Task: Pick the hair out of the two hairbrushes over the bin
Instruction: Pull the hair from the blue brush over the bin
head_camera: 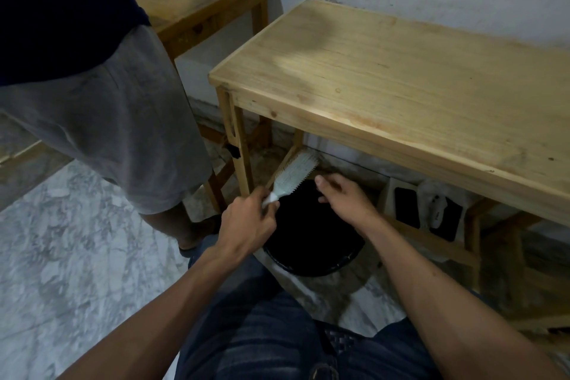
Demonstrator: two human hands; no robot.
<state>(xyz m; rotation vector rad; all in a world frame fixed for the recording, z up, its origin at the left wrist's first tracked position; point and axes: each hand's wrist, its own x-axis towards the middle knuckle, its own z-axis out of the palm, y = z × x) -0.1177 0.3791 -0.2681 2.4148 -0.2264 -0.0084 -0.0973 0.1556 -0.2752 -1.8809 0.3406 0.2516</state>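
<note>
Jeans-clad knees (262, 333) nearest me. Left hand (246, 222) clamps white hairbrush (293, 176) by handle, head over black bin (311, 241). Right hand (345, 197) loose, empty, just beside bristles. Brush light, stiff; I'd pinch hair at bristle roots.

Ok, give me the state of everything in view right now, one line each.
hairbrush: held by its handle, tilted up over the bin, bristles toward the right hand.
left hand: closed on the hairbrush handle.
right hand: open over the bin, beside the brush head, holding nothing visible.
bin: upright, black, open-topped, contents too dark to tell.
</note>
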